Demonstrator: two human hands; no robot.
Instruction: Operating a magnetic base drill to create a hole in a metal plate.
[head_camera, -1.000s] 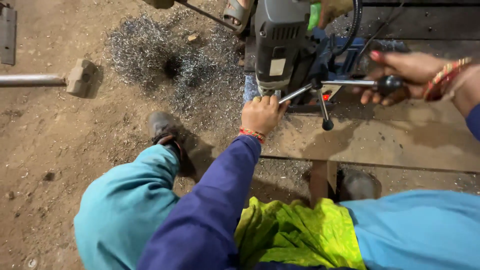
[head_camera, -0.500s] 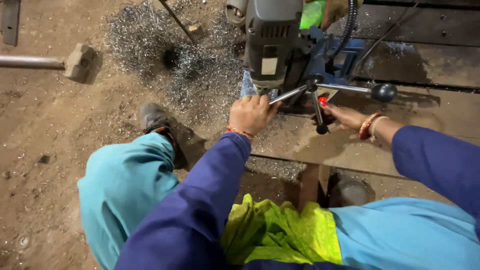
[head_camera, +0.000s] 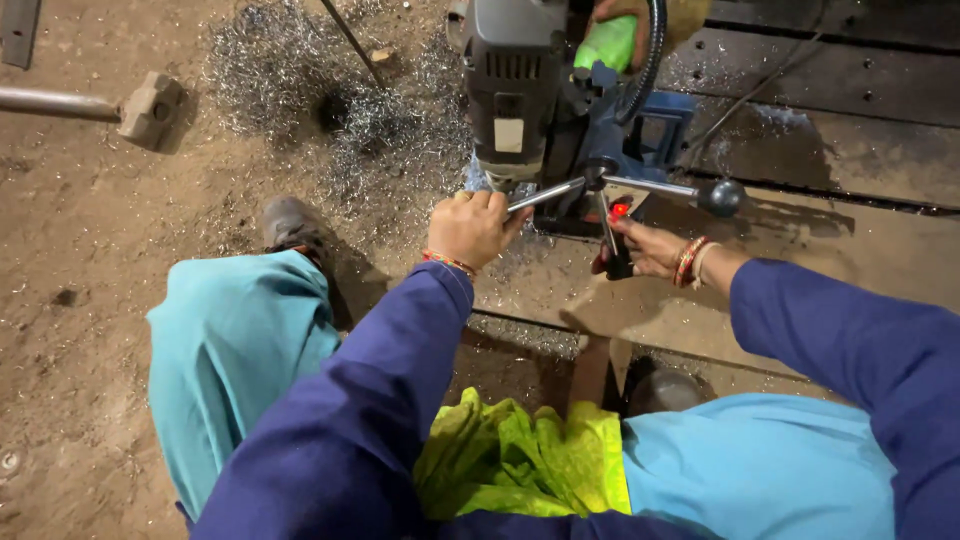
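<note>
A grey magnetic drill (head_camera: 515, 85) with a blue base stands on a rusty steel plate (head_camera: 800, 240). Three metal feed handles stick out from its hub (head_camera: 598, 175). My left hand (head_camera: 470, 225) is closed around the end of the left handle, beside the drill's lower end. My right hand (head_camera: 645, 250) wraps the lower handle at its black knob, just under a small red light. The third handle, ending in a black ball knob (head_camera: 720, 197), points right and is free. Both my sleeves are dark blue.
Metal shavings (head_camera: 300, 90) cover the dirt floor left of the drill. A hammer (head_camera: 150, 105) lies at the far left. Another person's hand holds a green bottle (head_camera: 608, 42) behind the drill. My knees in teal trousers and one shoe (head_camera: 290, 225) are below.
My right hand has left the ball-knob handle on the right and come down onto the lower handle. My left hand has stayed on its handle.
</note>
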